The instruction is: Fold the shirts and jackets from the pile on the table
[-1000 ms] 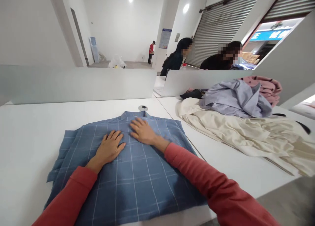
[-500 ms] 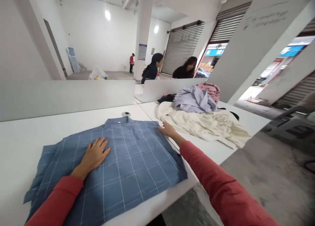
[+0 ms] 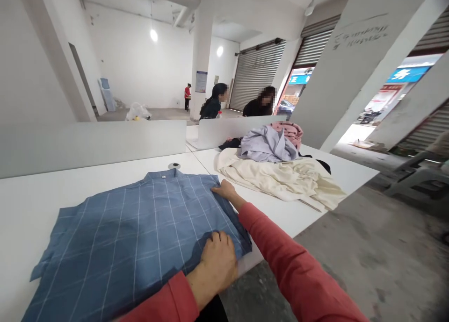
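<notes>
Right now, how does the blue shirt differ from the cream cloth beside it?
The blue shirt is checked and lies spread flat, while the cream cloth is plain and rumpled in a heap. The left hand and right hand rest on the blue shirt; neither touches the cream cloth. The shirt lies nearer the person. Both lie on the white table.

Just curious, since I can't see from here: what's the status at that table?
Left hand resting on near edge of blue checked shirt. Right hand on its side edge. Cream cloth just beyond right hand, nothing blocking.
</notes>
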{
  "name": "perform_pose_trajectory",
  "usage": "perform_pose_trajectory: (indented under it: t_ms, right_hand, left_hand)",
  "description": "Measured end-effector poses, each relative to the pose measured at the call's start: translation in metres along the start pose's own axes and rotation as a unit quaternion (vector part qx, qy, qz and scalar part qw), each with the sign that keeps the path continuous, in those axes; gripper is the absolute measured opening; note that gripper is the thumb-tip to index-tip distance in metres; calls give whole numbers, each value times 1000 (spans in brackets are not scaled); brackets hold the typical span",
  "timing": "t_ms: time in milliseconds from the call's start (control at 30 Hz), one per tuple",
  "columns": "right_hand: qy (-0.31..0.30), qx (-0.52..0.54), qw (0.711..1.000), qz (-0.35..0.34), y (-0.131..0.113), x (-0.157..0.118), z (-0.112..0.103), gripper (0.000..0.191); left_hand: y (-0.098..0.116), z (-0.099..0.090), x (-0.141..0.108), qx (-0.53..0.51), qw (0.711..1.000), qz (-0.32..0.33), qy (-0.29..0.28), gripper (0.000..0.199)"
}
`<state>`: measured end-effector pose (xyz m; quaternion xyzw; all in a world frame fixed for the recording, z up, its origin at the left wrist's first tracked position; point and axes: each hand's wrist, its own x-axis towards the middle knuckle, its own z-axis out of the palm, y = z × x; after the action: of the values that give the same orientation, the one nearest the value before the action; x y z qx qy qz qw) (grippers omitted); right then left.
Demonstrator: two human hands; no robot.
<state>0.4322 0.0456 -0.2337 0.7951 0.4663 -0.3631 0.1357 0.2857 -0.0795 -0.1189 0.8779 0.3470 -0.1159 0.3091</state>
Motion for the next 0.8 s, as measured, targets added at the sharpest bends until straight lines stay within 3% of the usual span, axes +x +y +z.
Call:
perform_pose_trajectory:
  t_ms: [67, 200, 400, 533, 633, 700, 733, 800]
  right_hand:
    - [0, -2, 1000, -2, 4, -1, -1, 57]
    - [2, -3, 1000, -11, 5, -2, 0, 41]
    - [28, 18, 999, -12, -3, -9, -2, 12]
    - [47, 72, 996, -28, -31, -17, -34, 6]
    - [66, 124, 988, -67, -78, -26, -71, 6]
    - [75, 153, 980, -106, -122, -36, -91, 5]
    - [77, 164, 975, -130, -147, -43, -97, 5]
    - [71, 179, 965, -177, -198, -59, -97, 6]
  left_hand:
    - [-3, 5, 7, 10, 1000, -2, 0, 25]
    - [-8, 3, 14, 5, 1000, 8, -29, 25]
    - [-21, -3, 9, -80, 996, -28, 6, 30]
    - [-37, -20, -1, -173, 980, -81, 60, 24]
    - [-50, -45, -17, -230, 957, -127, 124, 24]
    - [-60, -63, -33, -312, 915, -167, 196, 24]
    - [-65, -70, -44, -371, 876, -188, 243, 23]
    - [-74, -79, -70, -492, 771, -219, 341, 20]
